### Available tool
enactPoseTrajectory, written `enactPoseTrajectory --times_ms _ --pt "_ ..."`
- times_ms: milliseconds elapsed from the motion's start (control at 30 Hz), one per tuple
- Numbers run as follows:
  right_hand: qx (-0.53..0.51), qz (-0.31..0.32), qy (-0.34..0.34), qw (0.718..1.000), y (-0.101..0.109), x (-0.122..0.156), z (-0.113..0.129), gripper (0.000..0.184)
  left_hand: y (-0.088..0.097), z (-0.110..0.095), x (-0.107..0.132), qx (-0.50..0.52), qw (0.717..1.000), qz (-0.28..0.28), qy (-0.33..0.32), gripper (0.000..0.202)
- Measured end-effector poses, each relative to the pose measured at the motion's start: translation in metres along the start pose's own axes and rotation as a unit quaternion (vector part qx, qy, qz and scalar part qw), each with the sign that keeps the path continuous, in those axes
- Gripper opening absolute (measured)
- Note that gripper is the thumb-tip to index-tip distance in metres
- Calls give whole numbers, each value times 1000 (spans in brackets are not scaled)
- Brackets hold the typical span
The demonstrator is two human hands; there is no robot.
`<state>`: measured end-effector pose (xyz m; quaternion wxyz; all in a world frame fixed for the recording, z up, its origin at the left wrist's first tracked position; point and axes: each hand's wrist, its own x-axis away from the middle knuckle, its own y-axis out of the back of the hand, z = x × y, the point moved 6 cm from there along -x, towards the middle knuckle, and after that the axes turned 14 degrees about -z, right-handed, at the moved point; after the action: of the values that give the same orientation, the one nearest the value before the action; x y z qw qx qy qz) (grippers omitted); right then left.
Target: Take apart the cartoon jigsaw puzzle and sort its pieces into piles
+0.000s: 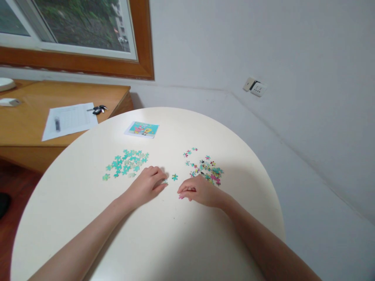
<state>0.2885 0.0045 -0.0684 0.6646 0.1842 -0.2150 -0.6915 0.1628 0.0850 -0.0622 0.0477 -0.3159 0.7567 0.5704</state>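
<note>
My left hand rests low over the white table, its thumb and fingers closed around a small teal puzzle piece that shows only in part. Opposite it, my right hand pinches a pink puzzle piece near the tabletop. Between the two hands, a single teal and yellow puzzle piece lies flat. Left of my left hand spreads a group of teal and pale green puzzle pieces. Just beyond my right hand is a heap of mixed-colour puzzle pieces, partly covered by that hand.
A picture card with cartoon figures lies toward the far side of the round white table. On the wooden desk at the left are a printed sheet and keys. The wall borders the table's right side.
</note>
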Motion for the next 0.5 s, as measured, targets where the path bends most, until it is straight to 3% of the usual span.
enactPoseTrajectory --times_ms 233,500 --pt "47 -18 27 998 4 0 2 10 -2 2 1 0 1000 3 4 17" --pt "13 -27 57 998 9 -3 -2 16 -2 3 1 5 1000 -7 -1 18"
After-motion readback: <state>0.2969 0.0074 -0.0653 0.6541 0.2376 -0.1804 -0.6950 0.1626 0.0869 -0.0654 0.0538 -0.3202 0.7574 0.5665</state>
